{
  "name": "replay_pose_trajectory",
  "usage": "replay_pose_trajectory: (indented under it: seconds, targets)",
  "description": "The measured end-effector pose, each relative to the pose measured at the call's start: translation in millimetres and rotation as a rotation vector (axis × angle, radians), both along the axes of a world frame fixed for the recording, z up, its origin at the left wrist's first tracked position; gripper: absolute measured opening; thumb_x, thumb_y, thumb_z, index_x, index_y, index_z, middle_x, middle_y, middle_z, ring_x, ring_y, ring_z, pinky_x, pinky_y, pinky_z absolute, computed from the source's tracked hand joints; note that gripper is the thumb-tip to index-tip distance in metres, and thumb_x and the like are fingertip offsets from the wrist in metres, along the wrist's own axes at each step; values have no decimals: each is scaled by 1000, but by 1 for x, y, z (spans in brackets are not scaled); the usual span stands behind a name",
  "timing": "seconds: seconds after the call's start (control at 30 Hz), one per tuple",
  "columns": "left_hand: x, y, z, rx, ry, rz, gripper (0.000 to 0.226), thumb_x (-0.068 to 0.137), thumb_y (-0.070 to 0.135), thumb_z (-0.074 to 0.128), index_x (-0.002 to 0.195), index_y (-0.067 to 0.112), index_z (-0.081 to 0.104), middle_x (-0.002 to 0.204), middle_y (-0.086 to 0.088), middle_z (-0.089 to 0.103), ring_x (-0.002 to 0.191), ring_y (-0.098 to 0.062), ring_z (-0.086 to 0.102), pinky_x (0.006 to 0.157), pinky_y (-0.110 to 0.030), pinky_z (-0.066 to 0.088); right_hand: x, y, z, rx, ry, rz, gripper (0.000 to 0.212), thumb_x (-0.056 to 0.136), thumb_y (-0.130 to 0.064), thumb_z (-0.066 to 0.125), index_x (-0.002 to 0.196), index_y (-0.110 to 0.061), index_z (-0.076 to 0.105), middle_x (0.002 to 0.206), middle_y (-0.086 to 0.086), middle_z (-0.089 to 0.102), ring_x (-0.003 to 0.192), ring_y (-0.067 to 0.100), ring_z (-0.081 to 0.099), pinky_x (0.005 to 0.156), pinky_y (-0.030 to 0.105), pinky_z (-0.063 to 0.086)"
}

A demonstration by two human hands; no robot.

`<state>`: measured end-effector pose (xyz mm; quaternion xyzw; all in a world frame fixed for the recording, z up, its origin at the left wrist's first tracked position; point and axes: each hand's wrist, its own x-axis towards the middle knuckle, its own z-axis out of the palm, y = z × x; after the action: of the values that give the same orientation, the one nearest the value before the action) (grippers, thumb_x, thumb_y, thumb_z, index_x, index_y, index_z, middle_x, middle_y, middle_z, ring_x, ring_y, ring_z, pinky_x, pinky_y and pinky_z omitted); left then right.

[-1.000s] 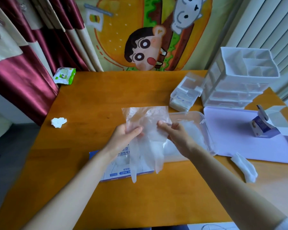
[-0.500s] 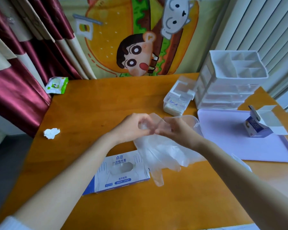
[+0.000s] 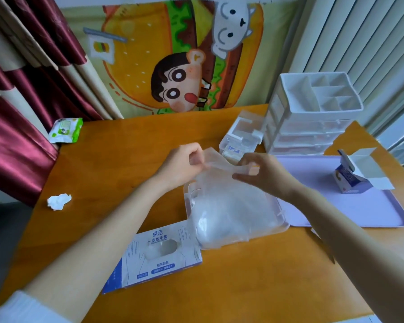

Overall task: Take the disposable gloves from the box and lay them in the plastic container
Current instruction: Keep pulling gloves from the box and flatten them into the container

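Head view, table (image 3: 107,173): wooden top. All the task's things sit at its middle, straight in front of the person.
Plastic container (image 3: 283,221): clear and oblong, long axis running from the far side toward the person. It lies directly under the two hands and a little nearer the person than they are.
Glove box (image 3: 159,255): flat on the table, touching the container's near left corner, with its oval opening facing up.
Gloves already laid (image 3: 236,215): a cloudy heap fills the container and spills over its near rim.
Held glove (image 3: 219,162): its cuff edge is stretched crosswise between the hands above the container's far end. The body drapes down and toward the person, so its long axis follows the container's, cuff far and fingers near (where it ends against the heap I cannot tell).
Right hand (image 3: 266,177): above the far right part of the container, thumb and forefinger pinching the cuff's right corner, other fingers loosely curled.
Left hand (image 3: 184,165): just beyond the far left corner, fingers curled, pinching the cuff's left corner.
Nearer hand: neither by much; the right one is more squarely over the container.
Coming move, as I judge it: lower the cuff straight down and let go.
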<state>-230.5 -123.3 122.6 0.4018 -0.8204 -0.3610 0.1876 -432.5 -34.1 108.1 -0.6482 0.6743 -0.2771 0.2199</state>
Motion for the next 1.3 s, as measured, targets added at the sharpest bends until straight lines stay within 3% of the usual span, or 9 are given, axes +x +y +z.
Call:
replay_pose_trajectory:
  seconds: [0.13,0.3,0.5,0.57,0.7,0.87,1.03,1.2,1.3]
  targets:
    - [-13,0,9,-198,198,55,26,85,2,64,67,7,46,67,5,45,63,-8,42,57,-13,34,-5,2,23,-382,-11,-34,30,73,0,75,69,-19,51,69,-18,48,69,-5,50,61,7,35]
    - [-5,3,-12,-401,88,-6,24,78,-8,64,64,1,47,70,1,42,70,-14,38,58,-20,30,-7,18,19,-482,133,93,20,73,2,62,78,-17,58,80,-10,51,73,6,44,62,10,34]
    - [4,16,-61,-356,-269,-259,33,75,-14,49,66,17,41,69,10,33,78,-13,33,78,-32,34,-4,35,-46,-170,345,311,25,72,5,66,79,-19,67,85,-8,63,80,9,53,57,20,40]
    - [0,17,-75,-336,-410,-340,33,78,-12,48,71,19,41,74,9,34,92,-6,34,90,-30,29,-4,33,-65,-1,346,355,21,84,-3,58,91,-20,68,98,-7,63,91,13,56,69,23,44]
    - [-14,19,-93,-348,-661,-466,31,79,-10,46,82,20,43,90,4,39,108,-20,37,92,-29,22,0,26,-95,272,373,380,22,96,-12,50,106,-24,65,118,-7,57,110,11,50,87,25,42]
    - [-27,24,-108,-374,-1087,-598,34,90,0,48,120,15,57,129,-11,41,124,-29,31,103,-36,24,7,15,-114,541,256,380,22,94,-20,57,115,-22,63,122,-4,59,113,13,55,96,24,42]
    - [-39,28,-106,-352,-918,-447,33,89,-5,44,117,9,56,126,-12,45,120,-28,40,97,-33,31,5,4,-102,770,-5,404,36,89,-29,64,123,-18,60,125,-2,62,114,12,57,103,28,43]
    - [-52,43,-119,-248,-811,-262,33,89,-3,41,121,6,42,121,-15,40,111,-30,43,86,-33,34,4,2,-97,291,56,47,16,95,-17,52,97,-16,68,93,-4,70,82,13,66,80,36,52]
    - [-60,47,-137,-249,-916,-270,43,95,20,47,133,6,32,129,-16,35,120,-31,36,95,-37,32,6,-3,-108,244,305,51,20,96,-19,51,114,-18,60,116,-2,62,101,20,61,80,36,50]
